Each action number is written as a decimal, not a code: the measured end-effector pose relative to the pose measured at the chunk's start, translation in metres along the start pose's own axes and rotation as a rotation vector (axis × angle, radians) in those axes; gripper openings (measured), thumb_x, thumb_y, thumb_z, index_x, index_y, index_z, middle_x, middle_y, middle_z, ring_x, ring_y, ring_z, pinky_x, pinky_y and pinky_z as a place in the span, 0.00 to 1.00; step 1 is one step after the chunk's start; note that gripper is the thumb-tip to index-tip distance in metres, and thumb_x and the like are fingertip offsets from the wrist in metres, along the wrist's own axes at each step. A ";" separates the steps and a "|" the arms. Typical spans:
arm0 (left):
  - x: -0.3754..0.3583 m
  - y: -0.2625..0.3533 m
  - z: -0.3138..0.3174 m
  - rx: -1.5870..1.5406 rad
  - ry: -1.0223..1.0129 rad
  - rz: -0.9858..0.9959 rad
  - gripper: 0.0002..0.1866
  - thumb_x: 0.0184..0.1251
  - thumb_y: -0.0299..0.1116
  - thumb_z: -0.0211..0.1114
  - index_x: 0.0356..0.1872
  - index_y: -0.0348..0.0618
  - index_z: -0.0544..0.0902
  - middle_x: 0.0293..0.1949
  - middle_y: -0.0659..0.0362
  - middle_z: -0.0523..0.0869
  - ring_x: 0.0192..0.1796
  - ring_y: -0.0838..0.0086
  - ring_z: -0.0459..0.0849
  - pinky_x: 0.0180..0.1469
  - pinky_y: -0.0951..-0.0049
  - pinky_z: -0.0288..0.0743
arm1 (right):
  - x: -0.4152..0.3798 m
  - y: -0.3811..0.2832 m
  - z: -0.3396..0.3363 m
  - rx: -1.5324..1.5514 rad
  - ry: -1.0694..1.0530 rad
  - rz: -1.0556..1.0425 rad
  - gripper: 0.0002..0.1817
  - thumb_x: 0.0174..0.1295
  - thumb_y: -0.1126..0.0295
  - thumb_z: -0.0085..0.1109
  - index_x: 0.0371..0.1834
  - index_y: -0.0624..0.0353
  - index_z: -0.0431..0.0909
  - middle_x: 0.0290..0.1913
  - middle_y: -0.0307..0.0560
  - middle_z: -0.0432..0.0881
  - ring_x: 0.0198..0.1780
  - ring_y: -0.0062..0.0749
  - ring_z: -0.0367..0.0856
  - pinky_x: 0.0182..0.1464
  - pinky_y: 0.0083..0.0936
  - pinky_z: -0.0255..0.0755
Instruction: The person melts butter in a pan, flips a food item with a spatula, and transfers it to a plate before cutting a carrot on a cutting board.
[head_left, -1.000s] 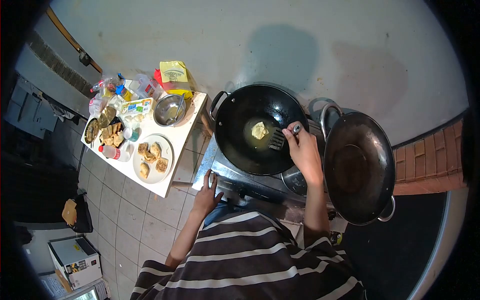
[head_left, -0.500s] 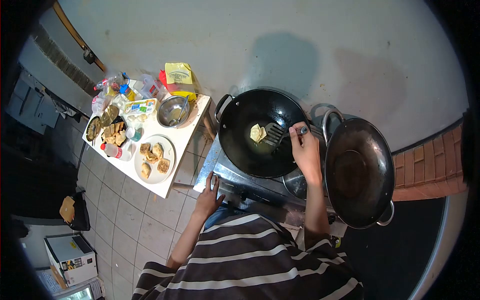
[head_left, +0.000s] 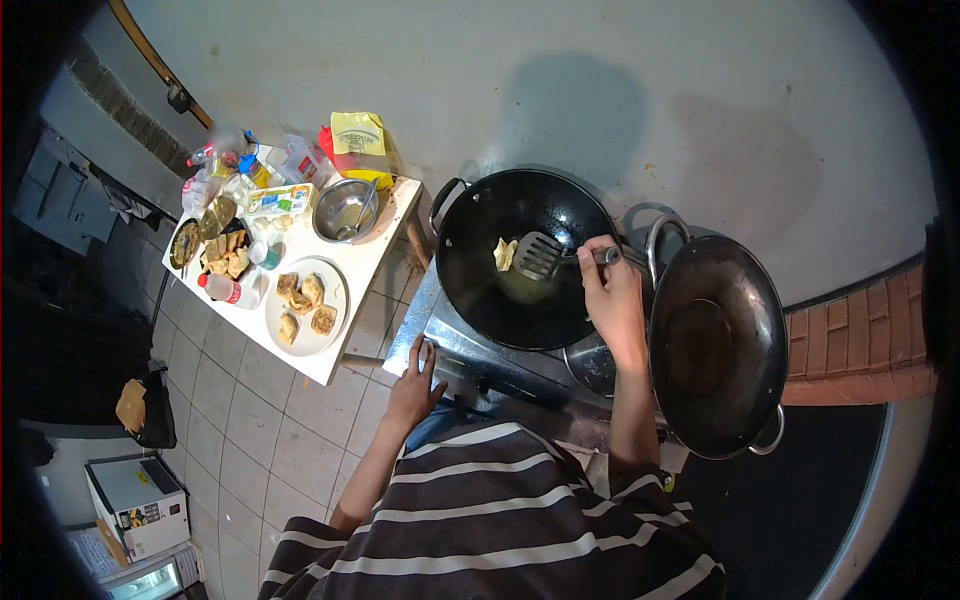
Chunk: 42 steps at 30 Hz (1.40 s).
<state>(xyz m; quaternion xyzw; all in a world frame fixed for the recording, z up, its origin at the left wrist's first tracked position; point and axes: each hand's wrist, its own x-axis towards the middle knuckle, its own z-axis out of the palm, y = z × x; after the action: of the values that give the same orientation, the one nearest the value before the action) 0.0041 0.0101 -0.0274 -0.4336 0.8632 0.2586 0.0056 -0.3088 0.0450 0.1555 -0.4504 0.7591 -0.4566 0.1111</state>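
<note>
My right hand (head_left: 611,296) is closed around the handle of a slotted spatula (head_left: 540,257). Its dark blade is inside a large black wok (head_left: 480,300), touching or right beside a folded piece of dough (head_left: 504,254). A small pool of oil (head_left: 527,287) shows below the blade. My left hand (head_left: 412,388) holds nothing; its fingers are stretched out and rest at the front left edge of the metal stove (head_left: 455,330).
A second wok (head_left: 712,345) stands at the right. On the left, a white table (head_left: 318,368) carries a plate (head_left: 332,343) of browned pieces, a metal bowl (head_left: 340,212), a red-capped bottle (head_left: 222,290) and a yellow bag (head_left: 358,145). A wall rises behind the stove.
The spatula blade has moved slightly left and up in the wok. The piece of dough has shifted left and is tipped more on its side. My left hand stays at the stove edge.
</note>
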 end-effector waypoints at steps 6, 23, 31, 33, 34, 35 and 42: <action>0.000 0.002 -0.002 -0.011 -0.018 -0.012 0.42 0.62 0.41 0.68 0.74 0.37 0.58 0.79 0.50 0.43 0.54 0.43 0.82 0.52 0.54 0.82 | 0.002 0.000 -0.001 0.016 0.003 0.018 0.09 0.70 0.67 0.57 0.38 0.62 0.76 0.22 0.56 0.76 0.22 0.38 0.75 0.31 0.33 0.70; -0.001 0.006 -0.006 0.001 -0.002 0.015 0.44 0.61 0.40 0.69 0.75 0.37 0.55 0.79 0.48 0.42 0.51 0.43 0.84 0.50 0.54 0.82 | -0.004 0.001 -0.015 -0.126 -0.023 -0.002 0.12 0.71 0.65 0.56 0.37 0.65 0.74 0.21 0.60 0.74 0.23 0.54 0.76 0.29 0.39 0.67; -0.001 0.008 -0.009 0.008 -0.031 -0.004 0.45 0.61 0.39 0.69 0.75 0.36 0.55 0.79 0.48 0.42 0.51 0.43 0.84 0.49 0.53 0.82 | -0.005 -0.006 -0.010 -0.132 -0.114 0.084 0.14 0.71 0.64 0.57 0.36 0.67 0.76 0.22 0.61 0.76 0.25 0.58 0.77 0.29 0.40 0.67; -0.002 0.008 -0.009 0.008 -0.029 -0.003 0.44 0.61 0.39 0.69 0.74 0.36 0.56 0.79 0.48 0.42 0.50 0.43 0.84 0.49 0.53 0.82 | -0.007 -0.012 -0.013 -0.037 -0.015 0.084 0.15 0.71 0.64 0.57 0.36 0.67 0.77 0.22 0.61 0.77 0.25 0.57 0.77 0.29 0.39 0.67; -0.002 0.006 -0.007 0.008 -0.024 -0.005 0.44 0.61 0.39 0.69 0.74 0.36 0.56 0.79 0.48 0.42 0.50 0.43 0.84 0.49 0.53 0.82 | -0.008 -0.014 -0.014 -0.037 -0.016 0.085 0.15 0.71 0.64 0.57 0.36 0.67 0.77 0.22 0.61 0.77 0.25 0.57 0.77 0.29 0.39 0.67; -0.002 0.005 -0.005 0.008 -0.021 -0.006 0.43 0.61 0.39 0.69 0.74 0.37 0.57 0.79 0.48 0.42 0.50 0.43 0.84 0.49 0.53 0.82 | -0.008 -0.016 -0.015 -0.031 0.000 0.085 0.15 0.71 0.64 0.57 0.36 0.68 0.77 0.22 0.61 0.77 0.25 0.57 0.78 0.29 0.39 0.68; 0.000 0.006 -0.010 0.001 -0.049 -0.020 0.43 0.62 0.40 0.69 0.74 0.36 0.57 0.79 0.48 0.41 0.51 0.42 0.83 0.51 0.53 0.82 | -0.005 -0.004 -0.008 -0.124 -0.066 0.107 0.16 0.71 0.63 0.57 0.36 0.70 0.77 0.25 0.64 0.79 0.29 0.61 0.79 0.31 0.40 0.70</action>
<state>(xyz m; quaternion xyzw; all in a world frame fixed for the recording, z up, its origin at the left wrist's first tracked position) 0.0020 0.0090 -0.0163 -0.4357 0.8586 0.2686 0.0296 -0.3081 0.0524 0.1619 -0.4300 0.8048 -0.3872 0.1322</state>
